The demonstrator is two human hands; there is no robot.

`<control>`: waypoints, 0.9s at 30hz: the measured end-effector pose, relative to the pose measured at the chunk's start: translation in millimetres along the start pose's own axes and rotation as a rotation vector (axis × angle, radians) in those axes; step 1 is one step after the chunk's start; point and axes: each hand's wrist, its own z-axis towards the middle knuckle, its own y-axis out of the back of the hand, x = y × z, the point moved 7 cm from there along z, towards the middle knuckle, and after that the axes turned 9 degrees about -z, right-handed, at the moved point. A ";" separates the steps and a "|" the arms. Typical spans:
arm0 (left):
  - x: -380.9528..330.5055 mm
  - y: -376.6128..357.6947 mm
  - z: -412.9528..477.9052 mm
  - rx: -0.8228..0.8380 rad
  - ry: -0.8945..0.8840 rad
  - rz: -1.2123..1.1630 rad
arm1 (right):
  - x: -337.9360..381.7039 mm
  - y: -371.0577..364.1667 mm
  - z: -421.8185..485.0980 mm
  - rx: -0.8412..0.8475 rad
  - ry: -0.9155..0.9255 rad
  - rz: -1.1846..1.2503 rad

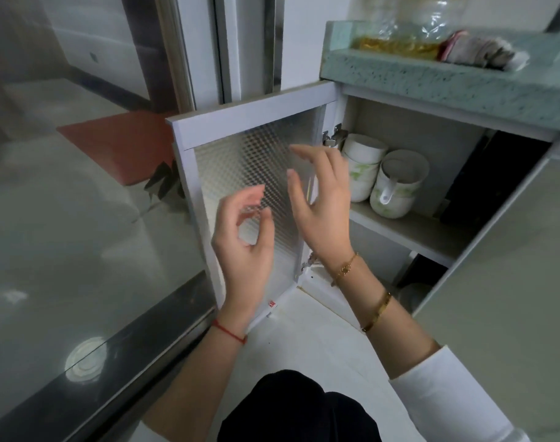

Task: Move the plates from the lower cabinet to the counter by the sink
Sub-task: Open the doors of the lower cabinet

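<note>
The lower cabinet stands with its left door swung wide, showing a shelf. On that shelf sit two stacks of white bowls with green print, the right stack holding a white spoon. A pale round dish edge shows dimly on the cabinet's bottom level. My left hand and my right hand hover empty in front of the door's patterned panel, fingers apart, short of the shelf. The green speckled counter runs above the cabinet.
A plastic oil bottle and a crumpled cloth lie on the counter. The cabinet's right door stands partly open beside my right arm. A glass sliding door with a dark track lies to my left; white floor lies below.
</note>
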 end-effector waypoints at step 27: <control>14.7 -385.7 -86.6 0.934 0.561 -0.290 | -161.7 261.2 -8.4 -0.281 -0.368 -0.665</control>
